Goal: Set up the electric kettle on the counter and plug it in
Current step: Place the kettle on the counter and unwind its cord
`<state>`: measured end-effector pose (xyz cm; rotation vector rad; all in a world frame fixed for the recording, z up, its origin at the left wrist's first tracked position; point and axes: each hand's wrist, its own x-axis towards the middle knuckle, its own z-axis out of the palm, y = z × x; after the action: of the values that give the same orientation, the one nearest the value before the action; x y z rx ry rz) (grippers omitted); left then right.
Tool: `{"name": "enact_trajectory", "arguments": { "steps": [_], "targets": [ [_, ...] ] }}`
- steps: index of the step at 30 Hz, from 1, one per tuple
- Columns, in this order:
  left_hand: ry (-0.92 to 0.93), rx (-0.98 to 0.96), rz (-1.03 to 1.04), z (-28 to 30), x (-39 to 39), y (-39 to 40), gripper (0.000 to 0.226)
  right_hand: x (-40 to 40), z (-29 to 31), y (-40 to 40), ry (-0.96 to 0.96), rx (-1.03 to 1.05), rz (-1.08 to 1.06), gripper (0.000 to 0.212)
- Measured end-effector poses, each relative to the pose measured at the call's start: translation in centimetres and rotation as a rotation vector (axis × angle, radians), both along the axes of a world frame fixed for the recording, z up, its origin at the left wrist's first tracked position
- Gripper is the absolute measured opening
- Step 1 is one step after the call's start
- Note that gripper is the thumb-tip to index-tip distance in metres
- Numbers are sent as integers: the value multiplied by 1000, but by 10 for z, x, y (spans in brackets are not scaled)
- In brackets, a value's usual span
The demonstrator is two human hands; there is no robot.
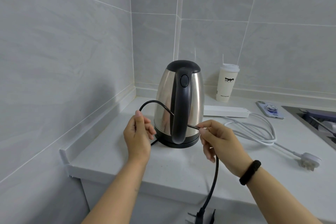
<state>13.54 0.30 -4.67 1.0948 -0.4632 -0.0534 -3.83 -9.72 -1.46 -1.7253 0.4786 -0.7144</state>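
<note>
Kettle (180,103) sits on your desk (171,167); both hands, left hand (139,136) and right hand (219,140), pinch its black cord (215,174) in the fingers, plug (201,213) dangling, power strip (226,111) waiting

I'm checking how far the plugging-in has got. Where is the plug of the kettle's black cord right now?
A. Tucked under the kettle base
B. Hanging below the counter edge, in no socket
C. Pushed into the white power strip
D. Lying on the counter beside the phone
B: the black plug dangles below the counter edge on the black cord that both hands hold, away from the white power strip.
</note>
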Motion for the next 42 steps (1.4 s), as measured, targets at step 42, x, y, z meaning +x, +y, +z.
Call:
{"name": "enact_trajectory", "arguments": {
  "steps": [42],
  "targets": [
    [15, 70, -6, 0, 3, -6, 15, -9, -29, 23, 192, -14, 116, 30]
  ]
}}
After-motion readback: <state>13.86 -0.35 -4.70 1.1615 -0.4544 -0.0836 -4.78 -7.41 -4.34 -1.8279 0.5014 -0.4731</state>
